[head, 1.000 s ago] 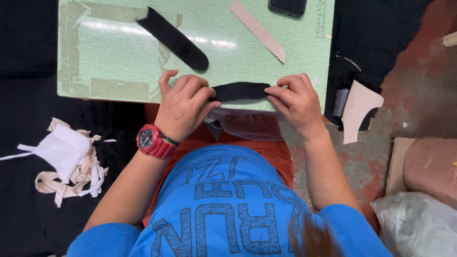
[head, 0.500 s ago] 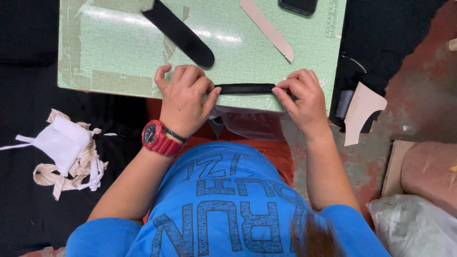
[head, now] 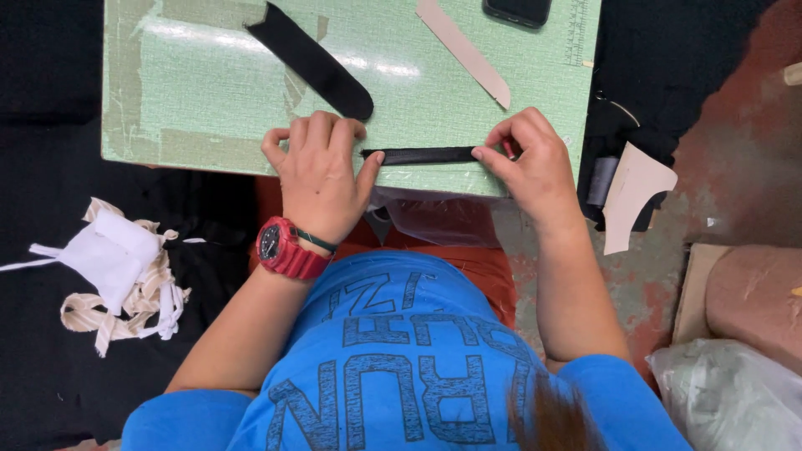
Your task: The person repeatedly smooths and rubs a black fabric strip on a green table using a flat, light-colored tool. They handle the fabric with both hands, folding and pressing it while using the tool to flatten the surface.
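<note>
A narrow black strip (head: 422, 155) lies flat along the near edge of a pale green cutting mat (head: 209, 92), running left to right. Both hands press on its ends. The left hand (head: 322, 171) rests palm down on the mat with the fingers spread loosely, and its thumb tip touches the left end of the strip. The right hand (head: 530, 159) is curled, with the thumb and first fingers pinched onto the right end of the strip. Between the two hands the middle of the strip is bare and lies straight.

The left wrist wears a red watch (head: 284, 249) and a thin dark band just beside it. The person wears a blue T-shirt (head: 418, 359) with dark lettering, seen from above.

Further up the mat, a wider black piece (head: 313, 60) with a rounded end lies at a slant, close to the left hand's fingertips but apart from the thin strip. To its right a long tan strip (head: 464, 52) also lies at a slant. A dark phone (head: 518, 10) sits at the mat's top edge, partly cut off by the frame.

The mat rests over a black surface. To the left, on that black surface, lies a heap of white and cream cloth scraps (head: 117, 276). To the right of the mat, a cream-coloured cut shape (head: 635, 196) lies near a reddish floor (head: 735, 125). In the lower right corner are a crumpled clear plastic bag (head: 727, 401) and a brownish roll (head: 756, 292).
</note>
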